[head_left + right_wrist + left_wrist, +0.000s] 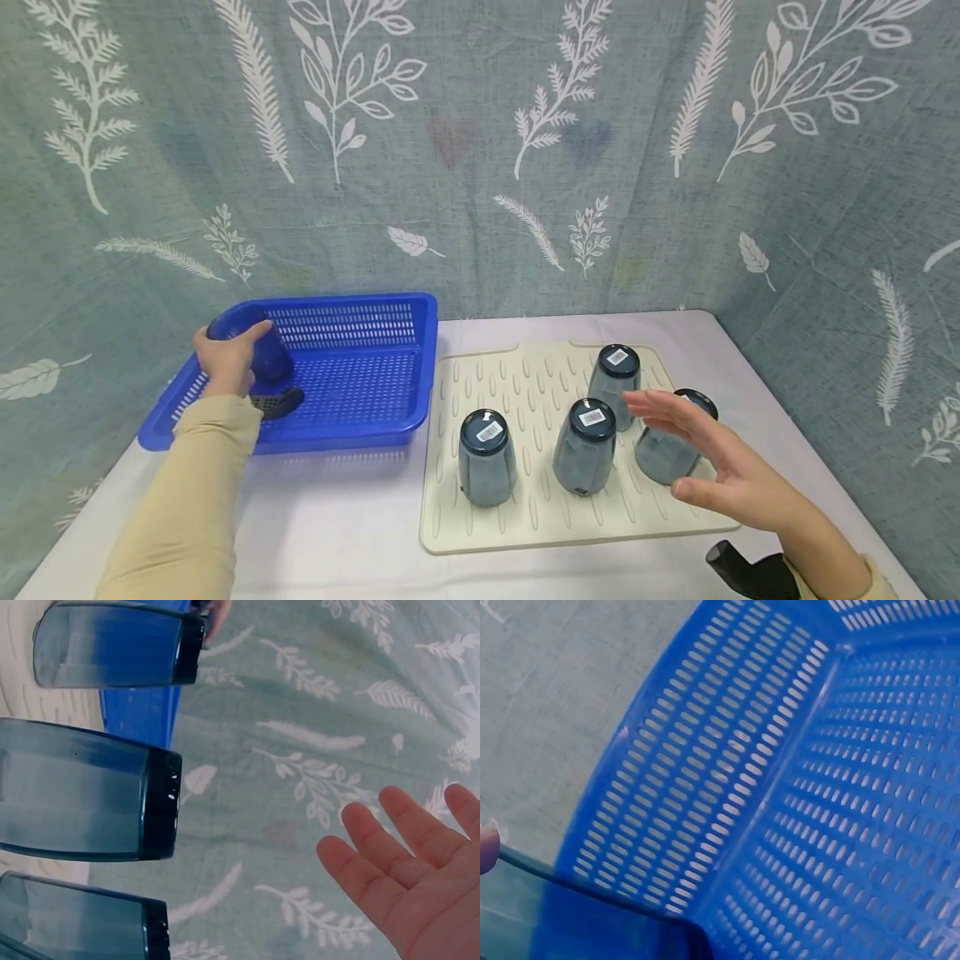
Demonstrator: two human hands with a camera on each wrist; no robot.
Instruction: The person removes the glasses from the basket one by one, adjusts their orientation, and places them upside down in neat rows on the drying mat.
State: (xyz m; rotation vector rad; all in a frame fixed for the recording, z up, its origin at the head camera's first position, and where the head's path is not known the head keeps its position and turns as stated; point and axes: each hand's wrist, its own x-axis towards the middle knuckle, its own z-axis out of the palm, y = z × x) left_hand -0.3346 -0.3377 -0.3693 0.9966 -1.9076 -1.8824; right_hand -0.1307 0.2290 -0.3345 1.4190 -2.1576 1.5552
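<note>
My left hand grips a dark, see-through drinking glass at the left end of the blue plastic basket. The glass is tilted; whether it touches the basket floor, I cannot tell. Part of this glass and one fingertip show in the left wrist view. On the right, my right hand hovers with fingers extended and holds nothing. Closest to it is an upside-down blue-grey glass, partly hidden behind the fingers. Several such glasses, including the leftmost glass, stand bottom-up on the cream drying mat.
A white cloth covers the table. Behind and on both sides hangs a grey-green curtain with white leaf prints. A black wrist mount is below my right hand, another beside my left wrist.
</note>
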